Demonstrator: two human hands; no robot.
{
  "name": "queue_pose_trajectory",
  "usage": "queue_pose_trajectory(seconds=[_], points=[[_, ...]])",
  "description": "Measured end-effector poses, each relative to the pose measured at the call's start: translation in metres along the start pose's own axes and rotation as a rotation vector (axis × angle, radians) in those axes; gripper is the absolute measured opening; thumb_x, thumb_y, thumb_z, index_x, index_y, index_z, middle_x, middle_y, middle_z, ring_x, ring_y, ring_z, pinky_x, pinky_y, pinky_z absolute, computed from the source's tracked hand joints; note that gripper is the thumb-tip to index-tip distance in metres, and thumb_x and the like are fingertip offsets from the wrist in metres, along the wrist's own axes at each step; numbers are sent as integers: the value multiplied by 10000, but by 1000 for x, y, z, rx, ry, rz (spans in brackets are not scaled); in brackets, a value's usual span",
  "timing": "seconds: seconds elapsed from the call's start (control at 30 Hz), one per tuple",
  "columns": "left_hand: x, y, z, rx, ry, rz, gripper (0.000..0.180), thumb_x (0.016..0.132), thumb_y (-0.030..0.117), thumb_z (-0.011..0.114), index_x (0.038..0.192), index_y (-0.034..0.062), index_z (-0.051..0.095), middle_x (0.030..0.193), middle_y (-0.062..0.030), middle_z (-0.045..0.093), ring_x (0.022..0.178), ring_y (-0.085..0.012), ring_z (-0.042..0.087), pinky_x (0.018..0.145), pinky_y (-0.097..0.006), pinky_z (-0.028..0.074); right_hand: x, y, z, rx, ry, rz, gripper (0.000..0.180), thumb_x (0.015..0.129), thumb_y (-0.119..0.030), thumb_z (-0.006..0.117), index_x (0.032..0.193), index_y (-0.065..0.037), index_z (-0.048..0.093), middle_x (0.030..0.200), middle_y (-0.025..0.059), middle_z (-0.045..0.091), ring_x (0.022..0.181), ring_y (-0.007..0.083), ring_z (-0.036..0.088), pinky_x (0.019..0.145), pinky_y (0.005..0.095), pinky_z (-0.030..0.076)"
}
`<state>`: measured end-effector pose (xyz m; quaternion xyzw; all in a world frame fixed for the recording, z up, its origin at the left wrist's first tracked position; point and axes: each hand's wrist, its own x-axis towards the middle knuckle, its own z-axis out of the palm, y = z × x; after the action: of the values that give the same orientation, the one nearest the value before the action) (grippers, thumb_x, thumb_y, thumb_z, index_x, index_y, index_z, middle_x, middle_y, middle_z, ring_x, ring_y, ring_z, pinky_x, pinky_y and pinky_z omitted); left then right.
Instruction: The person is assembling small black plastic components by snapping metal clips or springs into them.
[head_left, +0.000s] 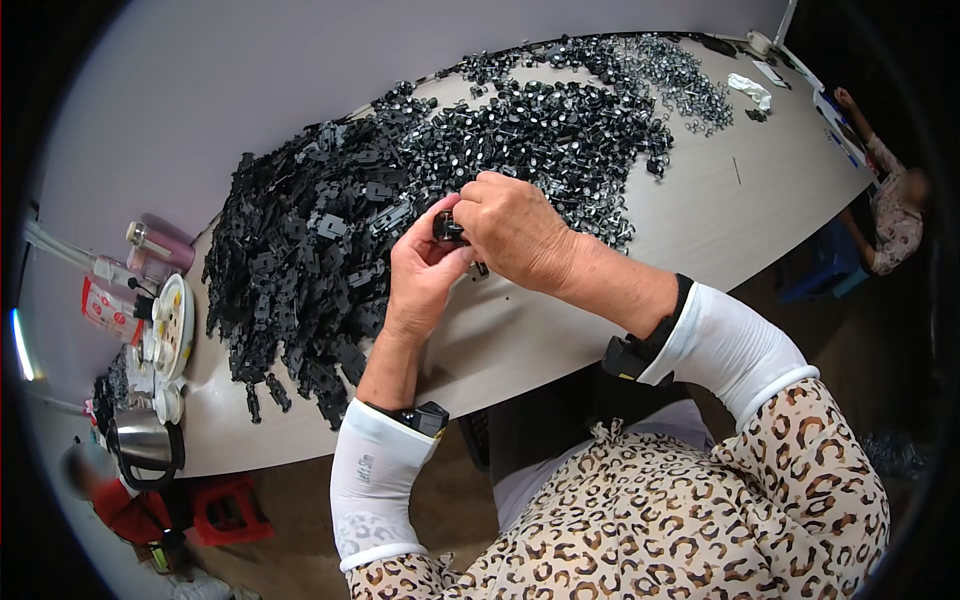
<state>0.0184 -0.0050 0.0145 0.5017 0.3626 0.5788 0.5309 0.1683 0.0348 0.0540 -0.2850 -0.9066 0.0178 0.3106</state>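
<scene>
Left hand [420,270] and right hand [515,235] meet above the table [700,215], both clamped on one small black part [447,228], mostly hidden by fingers; its shape cannot be made out. Behind lies a pile of black parts [330,230], individual pieces indistinct

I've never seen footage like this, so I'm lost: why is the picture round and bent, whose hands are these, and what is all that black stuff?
This is one view from a wide fisheye camera worn on a person's head, looking down, so straight edges curve. The left hand and right hand are that person's own; together they hold a small black part over a pale table. A large pile of black plastic pieces and a heap of black-and-metal parts cover the table. A kettle stands at its left end. Another person sits far right.
</scene>
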Motion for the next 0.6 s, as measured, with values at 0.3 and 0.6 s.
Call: queue_pose_trajectory(seconds=[0.3, 0.6], points=[[0, -6, -16, -193, 132, -80, 131, 877, 22, 566, 991, -43, 555, 827, -104, 618, 650, -222, 670, 626, -284, 576, -29, 40, -41, 81, -138, 162, 130, 702, -113, 687, 712, 7, 639, 671, 147, 594, 665, 313, 609, 615, 388, 491], [6, -18, -21, -125, 120, -60, 134, 860, 34, 608, 981, -11, 576, 781, -84, 625, 633, -157, 643, 506, -206, 509, -73, 10, -46, -242, -577, 384, 346, 739, -361, 700, 709, -18, 676, 704, 130, 653, 712, 296, 657, 645, 365, 534]])
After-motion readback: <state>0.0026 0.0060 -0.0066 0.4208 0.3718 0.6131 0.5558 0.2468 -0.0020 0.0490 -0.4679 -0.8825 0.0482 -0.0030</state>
